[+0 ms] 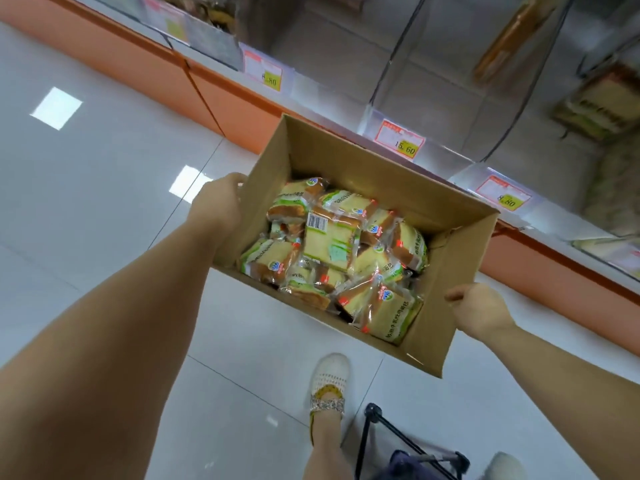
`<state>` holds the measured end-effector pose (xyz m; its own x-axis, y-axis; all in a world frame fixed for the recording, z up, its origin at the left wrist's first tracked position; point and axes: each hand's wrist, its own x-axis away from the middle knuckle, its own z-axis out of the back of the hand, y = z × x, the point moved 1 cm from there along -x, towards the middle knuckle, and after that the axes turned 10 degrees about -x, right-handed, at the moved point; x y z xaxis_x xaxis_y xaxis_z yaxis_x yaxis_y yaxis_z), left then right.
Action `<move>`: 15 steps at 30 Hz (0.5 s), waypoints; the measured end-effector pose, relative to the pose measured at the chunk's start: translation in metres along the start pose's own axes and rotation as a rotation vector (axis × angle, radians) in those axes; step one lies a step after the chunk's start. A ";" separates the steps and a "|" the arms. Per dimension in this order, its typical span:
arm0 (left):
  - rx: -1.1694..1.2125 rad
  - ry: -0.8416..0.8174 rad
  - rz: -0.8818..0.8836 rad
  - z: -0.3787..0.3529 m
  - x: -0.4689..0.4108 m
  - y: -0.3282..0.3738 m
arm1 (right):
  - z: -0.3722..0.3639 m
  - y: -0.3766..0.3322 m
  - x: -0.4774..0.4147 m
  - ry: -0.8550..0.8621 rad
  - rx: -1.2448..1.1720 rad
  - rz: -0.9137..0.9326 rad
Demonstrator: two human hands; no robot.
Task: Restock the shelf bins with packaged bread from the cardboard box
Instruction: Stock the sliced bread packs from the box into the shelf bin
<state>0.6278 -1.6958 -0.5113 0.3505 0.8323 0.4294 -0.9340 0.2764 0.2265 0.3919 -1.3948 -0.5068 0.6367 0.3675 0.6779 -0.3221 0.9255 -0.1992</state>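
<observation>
The pale tiled floor point(104, 202) fills most of the view, with the orange-based shelf point(242, 109) running diagonally across the top. On the shelf sit clear-walled shelf bins point(433, 98). The nearest ones look almost bare, while bins further right hold some wrapped bread, blurred here.

The cardboard box point(346, 161) is open-topped and held clear of the floor, just in front of the bins and tilted a little. It is packed with packaged bread point(329, 244), many sliced loaves in clear film with green print, lying at all angles.

The left hand point(220, 206) grips the box's left end wall, fingers wrapped round its edge. The right hand point(481, 311) is curled against the opposite end wall. It seems to be clamping it, though its fingertips are hidden behind the card. A yellow-and-red price tag point(398, 138) is clipped to the front of the bin just behind the box.

The load should be light for its bulk, but the box's open walls will likely flex, so a hold low on both ends, or under the base, seems safest. Each pack is probably soft and easily crushed, and its film slippery. Lifting a pack lightly by its flat faces or the crimped end of the wrapper should keep the slices from being squashed.
</observation>
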 end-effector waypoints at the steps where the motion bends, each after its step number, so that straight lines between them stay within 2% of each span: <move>1: 0.043 -0.019 -0.010 0.004 0.007 -0.002 | 0.007 -0.005 0.000 -0.054 0.048 -0.007; 3: 0.112 -0.044 -0.024 0.012 0.029 -0.008 | 0.026 -0.019 0.004 -0.084 0.139 0.001; 5: 0.144 -0.074 -0.025 0.018 0.054 -0.016 | 0.045 -0.038 0.013 -0.043 0.160 0.031; 8: 0.180 -0.064 0.009 0.033 0.086 -0.027 | 0.058 -0.077 0.033 0.012 0.097 0.145; 15: 0.320 0.013 0.003 0.081 0.125 -0.019 | 0.050 -0.162 0.080 -0.042 -0.010 0.373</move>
<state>0.6952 -1.6358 -0.3906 0.3449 0.8397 0.4194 -0.8647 0.1105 0.4900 0.4605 -1.5199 -0.3849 0.4477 0.6759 0.5855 -0.5195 0.7295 -0.4448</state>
